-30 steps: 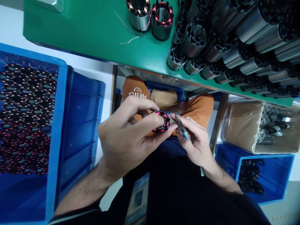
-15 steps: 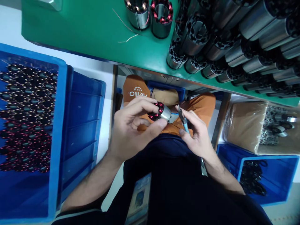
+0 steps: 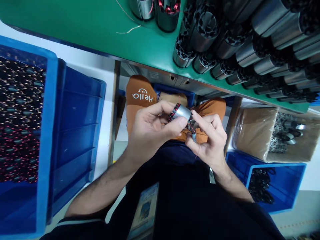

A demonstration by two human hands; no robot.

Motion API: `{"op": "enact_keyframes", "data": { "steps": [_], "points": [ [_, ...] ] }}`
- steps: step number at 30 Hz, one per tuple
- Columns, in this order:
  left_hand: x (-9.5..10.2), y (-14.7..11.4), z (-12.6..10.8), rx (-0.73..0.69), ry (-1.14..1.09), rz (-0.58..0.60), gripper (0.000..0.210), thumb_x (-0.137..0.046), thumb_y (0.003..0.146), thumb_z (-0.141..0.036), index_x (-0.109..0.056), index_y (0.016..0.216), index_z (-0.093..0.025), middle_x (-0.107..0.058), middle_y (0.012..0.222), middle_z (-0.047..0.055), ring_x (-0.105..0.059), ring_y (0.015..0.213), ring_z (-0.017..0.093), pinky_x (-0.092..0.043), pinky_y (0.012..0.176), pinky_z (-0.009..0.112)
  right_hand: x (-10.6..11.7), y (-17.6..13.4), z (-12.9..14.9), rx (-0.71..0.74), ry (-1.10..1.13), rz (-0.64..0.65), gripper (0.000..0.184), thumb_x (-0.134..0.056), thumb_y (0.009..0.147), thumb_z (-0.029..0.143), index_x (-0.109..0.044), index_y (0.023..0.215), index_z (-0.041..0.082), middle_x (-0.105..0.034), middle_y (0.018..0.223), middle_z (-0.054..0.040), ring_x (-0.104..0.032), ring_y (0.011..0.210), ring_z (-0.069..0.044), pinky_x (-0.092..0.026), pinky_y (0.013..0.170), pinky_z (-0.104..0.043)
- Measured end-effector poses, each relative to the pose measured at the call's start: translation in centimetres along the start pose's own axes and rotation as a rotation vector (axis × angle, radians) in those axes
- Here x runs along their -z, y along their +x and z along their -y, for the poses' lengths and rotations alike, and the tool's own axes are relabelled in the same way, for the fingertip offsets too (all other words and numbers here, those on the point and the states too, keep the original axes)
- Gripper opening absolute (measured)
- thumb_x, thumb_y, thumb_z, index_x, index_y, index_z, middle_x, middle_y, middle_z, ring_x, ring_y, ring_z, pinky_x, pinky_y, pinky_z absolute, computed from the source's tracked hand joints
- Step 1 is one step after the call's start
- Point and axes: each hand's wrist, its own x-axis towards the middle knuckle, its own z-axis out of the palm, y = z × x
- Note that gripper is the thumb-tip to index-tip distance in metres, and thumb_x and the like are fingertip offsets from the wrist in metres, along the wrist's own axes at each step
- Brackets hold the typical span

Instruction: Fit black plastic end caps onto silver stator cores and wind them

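My left hand (image 3: pixel 151 130) is closed around a wound motor stator (image 3: pixel 182 112) above my lap. The stator has a bare silver body and red copper windings at its left end. It lies tilted, with its other end turned toward my right hand (image 3: pixel 211 138). That hand is closed on small blue-handled cutters (image 3: pixel 194 137), mostly hidden by the fingers. Its fingertips and the cutters are at the stator's right end, where reddish wire shows; whether the jaws touch the wire I cannot tell.
A green bench (image 3: pixel 100 36) spans the top, with rows of stator cores (image 3: pixel 205 33) at right and two wound stators (image 3: pixel 168 16). Wound stators fill a blue crate (image 3: pixel 51 133) at left. At right are a cardboard box (image 3: pixel 255 133) and a blue bin (image 3: pixel 297 190) with black parts.
The stator has turned, showing more of its silver side. My right hand and the cutters have moved in from beside it to its right end. The view has shifted slightly.
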Motion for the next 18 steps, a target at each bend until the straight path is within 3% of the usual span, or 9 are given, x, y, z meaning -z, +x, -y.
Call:
{"op": "enact_keyframes", "data": {
  "steps": [5, 12, 18],
  "points": [
    [-0.4, -0.1, 0.3, 0.01, -0.006, 0.003, 0.021, -0.107, 0.096, -0.031, -0.088, 0.093, -0.021, -0.083, 0.095, 0.002, -0.078, 0.082, 0.013, -0.07, 0.073, 0.021, 0.1, -0.6, -0.3, -0.033, 0.032, 0.02, 0.061, -0.083, 0.11, 0.027, -0.082, 0.169, 0.04, -0.073, 0.108, -0.0038, -0.068, 0.095, -0.024, -0.071, 0.089, -0.045],
    [-0.6, -0.1, 0.6, 0.082, -0.13, 0.018, 0.024, -0.109, 0.095, -0.033, -0.088, 0.094, -0.02, -0.081, 0.089, 0.0, -0.079, 0.077, 0.012, -0.072, 0.069, 0.018, 0.1, -0.8, -0.6, 0.027, 0.058, 0.003, 0.069, -0.086, 0.111, 0.025, -0.076, 0.177, 0.043, -0.072, 0.11, -0.0031, -0.069, 0.094, -0.023, -0.07, 0.084, -0.041],
    [-0.7, -0.1, 1.1, 0.065, -0.13, 0.018, 0.024, -0.108, 0.095, -0.032, -0.087, 0.095, -0.02, -0.082, 0.091, 0.0, -0.08, 0.079, 0.012, -0.072, 0.07, 0.016, 0.3, -1.1, -0.8, -0.052, 0.046, 0.035, 0.053, -0.08, 0.118, 0.032, -0.083, 0.171, 0.038, -0.072, 0.102, -0.0033, -0.068, 0.09, -0.022, -0.069, 0.083, -0.041]
  ]
}}
